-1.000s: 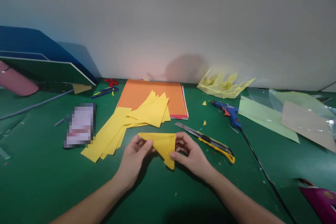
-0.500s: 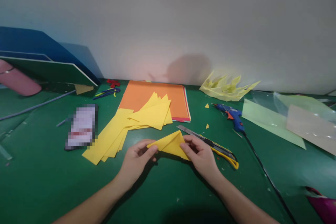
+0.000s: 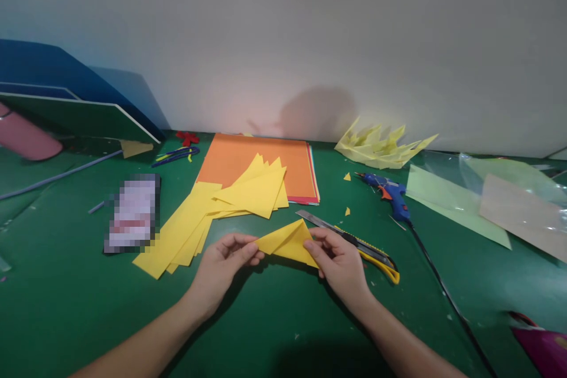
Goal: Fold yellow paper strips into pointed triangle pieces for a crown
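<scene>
A folded piece of yellow paper (image 3: 289,241) is held just above the green table, with a raised triangular flap at its top. My left hand (image 3: 228,263) pinches its left corner between thumb and fingers. My right hand (image 3: 339,260) grips its right side, thumb on the near face and fingers behind. Just beyond the right hand lies a yellow utility knife (image 3: 363,248), its blade out toward the upper left. Cut yellow paper pieces (image 3: 254,189) lie fanned out beyond the folded one, overlapping longer yellow strips (image 3: 177,239) on the left.
An orange paper stack (image 3: 248,156) lies by the wall. At right are a blue glue gun (image 3: 390,189) with a black cord, a pale yellow folded-paper piece (image 3: 383,147) and light green paper (image 3: 452,204). A blurred-out phone-like object (image 3: 133,212) and a pink bottle (image 3: 29,136) are at left.
My left hand has slid slightly left, now pinching nearer the tip of the folded yellow paper. The right hand keeps its grip. The whole view has shifted a little.
</scene>
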Motion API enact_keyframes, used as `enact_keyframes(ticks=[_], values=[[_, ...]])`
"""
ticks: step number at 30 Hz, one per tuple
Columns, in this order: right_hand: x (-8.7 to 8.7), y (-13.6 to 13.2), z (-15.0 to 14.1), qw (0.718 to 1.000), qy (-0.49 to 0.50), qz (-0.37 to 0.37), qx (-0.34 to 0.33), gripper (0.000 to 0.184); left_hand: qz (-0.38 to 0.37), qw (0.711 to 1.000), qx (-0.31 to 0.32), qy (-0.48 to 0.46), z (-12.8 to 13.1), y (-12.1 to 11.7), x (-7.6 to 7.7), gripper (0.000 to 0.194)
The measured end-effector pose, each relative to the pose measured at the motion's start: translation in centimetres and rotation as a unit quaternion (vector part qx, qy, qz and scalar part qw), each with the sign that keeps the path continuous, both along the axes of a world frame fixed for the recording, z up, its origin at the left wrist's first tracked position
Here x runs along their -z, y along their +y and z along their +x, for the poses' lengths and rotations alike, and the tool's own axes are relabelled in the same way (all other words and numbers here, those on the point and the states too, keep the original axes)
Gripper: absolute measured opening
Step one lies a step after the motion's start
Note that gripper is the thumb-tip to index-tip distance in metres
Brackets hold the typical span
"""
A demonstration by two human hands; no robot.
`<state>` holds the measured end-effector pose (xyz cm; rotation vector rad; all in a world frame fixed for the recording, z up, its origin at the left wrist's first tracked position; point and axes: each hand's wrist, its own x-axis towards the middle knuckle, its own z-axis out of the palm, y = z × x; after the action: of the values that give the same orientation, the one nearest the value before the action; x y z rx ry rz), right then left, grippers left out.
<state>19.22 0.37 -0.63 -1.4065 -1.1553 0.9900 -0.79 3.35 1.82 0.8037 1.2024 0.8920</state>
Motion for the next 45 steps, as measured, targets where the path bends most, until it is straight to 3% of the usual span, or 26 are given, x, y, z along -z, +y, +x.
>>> enact_keyframes(ticks=[9,15,18,27,32,37,41,45], values=[[-0.4,-0.9,-0.1,0.997,-0.062,0.038,-0.019,0.022,0.060,0.996,0.012,0.064,-0.7,-0.1,-0.2,0.028],[-0.2,-1.4,-0.2,0.995,-0.081,0.048,-0.020,0.022,0.060,0.996,0.023,0.056,-1.0,0.0,0.1,0.035],[-0.3,-1.5,-0.2,0.994,-0.095,0.050,-0.017,0.019,0.080,0.995,0.026,0.055,-1.1,-0.1,0.1,0.030],[0.3,-0.5,0.2,0.997,-0.062,0.042,-0.016,0.020,0.119,0.990,0.033,0.064,-1.3,-0.2,0.2,0.031],[0.0,-0.3,-0.2,0.988,-0.091,0.045,-0.119,0.014,0.183,0.976,0.097,0.060,-0.9,-0.5,-0.2,0.039],[-0.2,-0.3,-0.8,0.976,-0.101,0.037,-0.190,0.016,0.154,0.967,0.178,0.102,0.0,-1.4,0.3,0.043],[-0.1,-0.2,-0.7,0.974,-0.056,0.016,-0.218,0.042,0.158,0.973,0.149,0.075,0.1,-1.4,0.9,0.043],[-0.1,0.1,-0.7,0.975,-0.031,0.002,-0.220,0.040,0.205,0.964,0.117,0.126,-0.3,-0.7,1.6,0.030]])
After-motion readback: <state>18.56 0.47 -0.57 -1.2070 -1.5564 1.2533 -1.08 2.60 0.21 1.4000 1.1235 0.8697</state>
